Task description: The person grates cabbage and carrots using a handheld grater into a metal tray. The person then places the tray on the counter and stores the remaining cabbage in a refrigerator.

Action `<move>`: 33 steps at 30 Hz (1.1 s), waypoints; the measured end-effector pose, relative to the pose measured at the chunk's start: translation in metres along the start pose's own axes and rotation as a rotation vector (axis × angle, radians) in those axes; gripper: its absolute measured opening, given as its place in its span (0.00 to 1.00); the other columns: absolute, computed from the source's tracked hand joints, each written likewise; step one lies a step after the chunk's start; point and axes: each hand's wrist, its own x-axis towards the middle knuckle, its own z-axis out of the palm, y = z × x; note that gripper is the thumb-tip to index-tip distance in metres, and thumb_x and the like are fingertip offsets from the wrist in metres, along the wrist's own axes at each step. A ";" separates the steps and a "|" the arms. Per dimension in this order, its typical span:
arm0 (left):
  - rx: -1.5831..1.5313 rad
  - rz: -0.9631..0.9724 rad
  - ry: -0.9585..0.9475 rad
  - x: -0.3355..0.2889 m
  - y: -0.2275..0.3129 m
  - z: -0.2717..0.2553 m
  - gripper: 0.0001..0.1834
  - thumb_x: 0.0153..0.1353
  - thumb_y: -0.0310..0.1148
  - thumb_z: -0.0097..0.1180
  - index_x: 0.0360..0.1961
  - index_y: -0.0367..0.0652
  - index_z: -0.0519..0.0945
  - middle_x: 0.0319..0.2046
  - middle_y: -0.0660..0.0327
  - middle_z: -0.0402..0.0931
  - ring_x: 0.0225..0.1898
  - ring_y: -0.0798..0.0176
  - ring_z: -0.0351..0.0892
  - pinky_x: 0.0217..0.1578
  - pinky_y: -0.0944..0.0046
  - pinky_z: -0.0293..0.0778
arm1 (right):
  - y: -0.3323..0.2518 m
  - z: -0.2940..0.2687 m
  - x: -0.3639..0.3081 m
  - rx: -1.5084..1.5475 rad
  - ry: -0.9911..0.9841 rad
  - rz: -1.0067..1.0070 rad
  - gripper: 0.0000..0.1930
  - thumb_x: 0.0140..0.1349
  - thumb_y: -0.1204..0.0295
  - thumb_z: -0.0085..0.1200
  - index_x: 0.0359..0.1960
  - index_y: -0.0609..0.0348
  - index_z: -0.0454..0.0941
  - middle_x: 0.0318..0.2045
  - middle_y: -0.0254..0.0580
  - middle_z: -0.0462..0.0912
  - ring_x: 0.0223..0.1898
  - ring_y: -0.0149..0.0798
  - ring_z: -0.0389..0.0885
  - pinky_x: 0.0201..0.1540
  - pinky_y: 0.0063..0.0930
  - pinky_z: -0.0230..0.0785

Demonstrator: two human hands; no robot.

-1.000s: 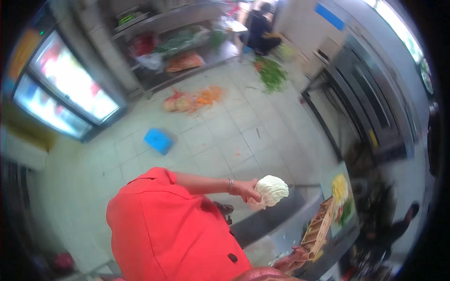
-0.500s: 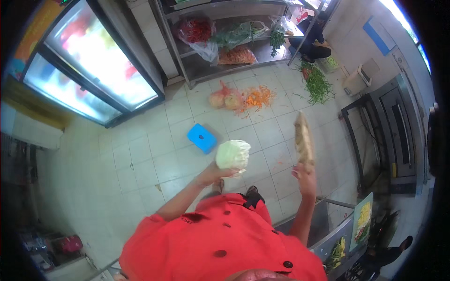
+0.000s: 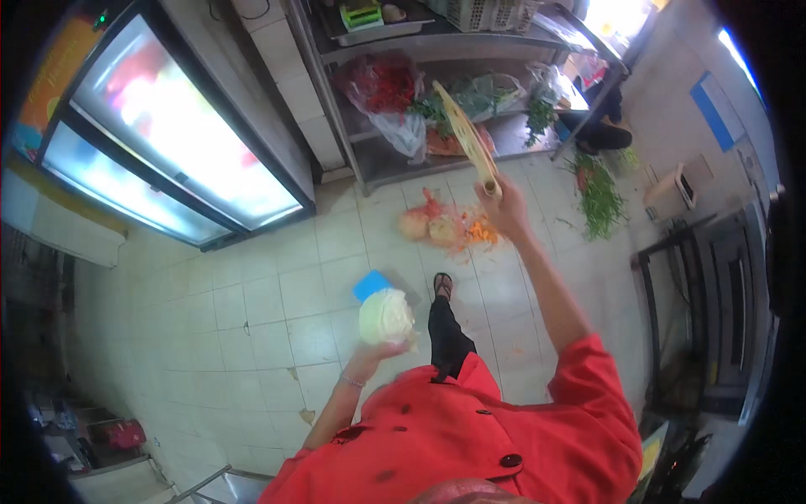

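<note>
A pale green-white cabbage (image 3: 384, 317) rests in my left hand (image 3: 379, 351), whose fingers are curled under and around its near side. Below it on the floor stands a small blue plastic stool (image 3: 370, 284), partly covered by the cabbage in view. My right hand (image 3: 506, 210) is stretched forward, closed on the near end of a long, pale wooden board (image 3: 467, 133). The board is tilted and seen nearly edge-on, with slots or gaps along it; its exact kind cannot be made out. It overlaps the shelf rack in view.
Ahead, a metal rack (image 3: 445, 172) holds bagged vegetables. On the tiled floor lie a red net bag (image 3: 428, 223), orange pieces (image 3: 483, 233) and long greens (image 3: 600, 197). A lit glass-door fridge (image 3: 180, 176) stands left; another person's dark-clothed leg (image 3: 600, 134) shows beside the rack.
My right hand has swung forward and left with the wooden board, toward the rack. The cabbage has come lower and left, over the stool. One foot has stepped forward.
</note>
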 end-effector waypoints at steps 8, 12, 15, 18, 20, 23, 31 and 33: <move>-0.036 0.084 0.341 0.126 0.101 0.054 0.51 0.49 0.50 0.69 0.71 0.43 0.60 0.65 0.53 0.68 0.66 0.49 0.70 0.62 0.42 0.70 | 0.014 0.070 0.378 -0.121 0.061 -0.456 0.21 0.59 0.56 0.61 0.50 0.54 0.81 0.40 0.58 0.83 0.42 0.61 0.82 0.43 0.48 0.75; 0.014 0.142 0.414 0.190 0.136 0.065 0.52 0.50 0.52 0.68 0.72 0.42 0.59 0.67 0.52 0.66 0.67 0.47 0.67 0.63 0.36 0.68 | 0.052 0.113 0.514 -0.363 -0.046 -0.449 0.30 0.60 0.45 0.56 0.59 0.46 0.76 0.54 0.52 0.81 0.54 0.55 0.80 0.55 0.50 0.73; 0.051 0.197 0.456 0.208 0.147 0.071 0.52 0.51 0.51 0.67 0.72 0.42 0.58 0.67 0.52 0.65 0.68 0.46 0.66 0.63 0.36 0.67 | 0.034 0.153 0.542 -0.494 -0.158 -0.382 0.34 0.60 0.42 0.54 0.65 0.43 0.70 0.60 0.50 0.77 0.63 0.54 0.73 0.64 0.57 0.64; -0.121 0.275 0.363 0.227 0.136 0.054 0.41 0.58 0.36 0.65 0.71 0.40 0.61 0.63 0.55 0.69 0.63 0.53 0.71 0.62 0.47 0.71 | 0.044 0.145 0.563 -0.599 -0.083 -0.439 0.35 0.59 0.44 0.55 0.65 0.45 0.69 0.61 0.51 0.75 0.64 0.56 0.72 0.64 0.59 0.62; -0.103 0.226 0.409 0.237 0.137 0.056 0.42 0.58 0.37 0.66 0.71 0.40 0.60 0.63 0.55 0.69 0.64 0.52 0.70 0.62 0.46 0.69 | 0.060 0.141 0.565 -0.602 -0.031 -0.497 0.35 0.61 0.49 0.57 0.66 0.52 0.66 0.56 0.56 0.74 0.57 0.58 0.73 0.59 0.55 0.66; -0.125 0.185 0.372 0.251 0.131 0.047 0.44 0.57 0.38 0.66 0.71 0.39 0.59 0.64 0.55 0.69 0.64 0.52 0.70 0.62 0.46 0.70 | 0.082 0.132 0.522 -0.199 -0.117 -0.395 0.43 0.63 0.48 0.58 0.73 0.50 0.49 0.68 0.55 0.56 0.65 0.60 0.64 0.64 0.58 0.59; -0.019 -0.027 0.349 0.300 0.071 0.004 0.39 0.57 0.35 0.61 0.70 0.41 0.62 0.61 0.54 0.72 0.57 0.53 0.78 0.50 0.50 0.81 | 0.301 0.085 0.014 -0.074 -0.288 0.380 0.28 0.62 0.61 0.61 0.60 0.65 0.70 0.54 0.63 0.76 0.57 0.63 0.73 0.60 0.49 0.67; 0.005 -0.111 0.320 0.319 0.070 -0.010 0.37 0.58 0.33 0.61 0.69 0.42 0.63 0.59 0.55 0.74 0.55 0.54 0.80 0.48 0.53 0.83 | 0.339 0.036 -0.154 -0.156 -0.419 0.618 0.31 0.62 0.57 0.60 0.59 0.69 0.71 0.56 0.64 0.76 0.57 0.63 0.74 0.61 0.50 0.66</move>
